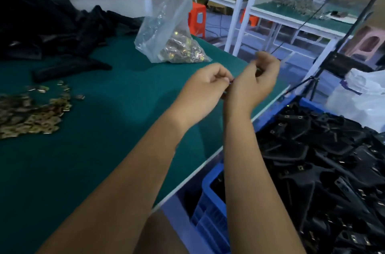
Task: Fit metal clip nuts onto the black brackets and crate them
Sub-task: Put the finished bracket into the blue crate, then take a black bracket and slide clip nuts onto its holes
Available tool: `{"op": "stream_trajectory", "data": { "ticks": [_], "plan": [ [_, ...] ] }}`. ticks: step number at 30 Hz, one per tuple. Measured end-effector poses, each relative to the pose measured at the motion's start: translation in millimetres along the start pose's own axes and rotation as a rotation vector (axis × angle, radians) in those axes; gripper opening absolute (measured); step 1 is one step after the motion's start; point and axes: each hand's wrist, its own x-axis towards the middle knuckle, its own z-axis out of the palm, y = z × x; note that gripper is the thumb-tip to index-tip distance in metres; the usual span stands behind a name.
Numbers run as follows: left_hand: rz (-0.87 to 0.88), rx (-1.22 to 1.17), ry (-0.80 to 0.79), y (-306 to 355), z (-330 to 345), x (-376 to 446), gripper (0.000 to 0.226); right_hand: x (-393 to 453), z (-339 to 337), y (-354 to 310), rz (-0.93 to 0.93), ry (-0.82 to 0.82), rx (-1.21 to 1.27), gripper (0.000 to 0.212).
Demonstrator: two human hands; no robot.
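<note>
Bare forearms reach out over the green table (87, 166); left hand (205, 85) and right hand (253, 83) meet, fingers curled, seemingly pinching a small dark part (228, 87), blurred. Blue crate (210, 201) of black brackets (325, 162) sits near right.

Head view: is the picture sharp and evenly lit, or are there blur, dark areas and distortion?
In the head view the light is dim and bluish; the pile of black brackets at far left is almost lost in shadow. Both hands, left hand and right hand, are softened by motion blur, so what they grip is unclear. The wide lens bends the white shelf frames.
</note>
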Motion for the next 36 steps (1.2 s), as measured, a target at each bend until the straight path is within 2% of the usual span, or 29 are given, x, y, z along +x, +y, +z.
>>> {"op": "stream_trajectory", "data": {
  "ticks": [4, 7, 10, 12, 15, 17, 18, 21, 23, 25, 28, 30, 32, 34, 36],
  "plan": [
    [0.005, -0.082, 0.389, -10.7, -73.3, -14.4, 0.033, -75.6, 69.3, -7.1, -0.007, -0.410, 0.024, 0.027],
    [-0.017, 0.051, 0.678, -29.3, -131.0, -39.6, 0.033, -138.6, 107.3, -4.0, 0.036, -0.720, -0.006, 0.025],
    [-0.056, 0.115, 0.892, -48.6, -183.1, -68.8, 0.032, -187.2, 138.4, 7.1, 0.052, -0.955, -0.107, 0.020],
    [-0.080, 0.132, 1.022, -59.4, -212.9, -85.8, 0.033, -206.9, 151.6, 18.2, 0.029, -1.031, -0.203, 0.020],
    [-0.112, 0.110, 1.155, -74.6, -246.7, -105.9, 0.034, -208.2, 164.3, 40.4, -0.169, -1.034, -0.434, 0.025],
    [-0.137, 0.079, 1.240, -83.1, -260.5, -112.3, 0.033, -197.6, 173.7, 54.4, -0.360, -1.143, -0.690, 0.029],
    [-0.139, 0.057, 1.277, -86.0, -264.9, -112.3, 0.033, -192.4, 178.5, 59.7, -0.397, -1.228, -0.804, 0.031],
    [-0.166, 0.062, 1.308, -89.7, -271.3, -104.9, 0.032, -189.0, 188.0, 66.9, -0.345, -1.404, -0.977, 0.040],
    [-0.205, 0.102, 1.292, -92.1, -273.1, -100.6, 0.033, -193.8, 189.9, 68.4, -0.393, -1.399, -1.014, 0.044],
    [-0.220, 0.132, 1.271, -94.4, -273.8, -99.5, 0.033, -195.9, 188.9, 66.1, -0.455, -1.316, -0.992, 0.044],
    [-0.177, 0.096, 1.242, -92.6, -274.7, -99.8, 0.033, -195.9, 183.0, 60.2, -0.507, -1.122, -0.699, 0.035],
    [-0.146, 0.029, 1.251, -88.6, -277.2, -100.8, 0.033, -201.8, 178.4, 50.8, -0.332, -1.039, -0.369, 0.031],
    [-0.123, -0.034, 1.265, -84.3, -279.8, -103.3, 0.032, -209.7, 175.3, 37.4, 0.007, -0.982, -0.080, 0.029],
    [-0.103, -0.090, 1.279, -81.0, -281.0, -107.1, 0.032, -218.7, 174.5, 27.4, 0.321, -0.930, 0.057, 0.031],
    [-0.075, -0.148, 1.289, -78.3, -281.5, -111.4, 0.030, -226.3, 175.0, 22.0, 0.530, -0.915, 0.107, 0.029]
  ]
}}
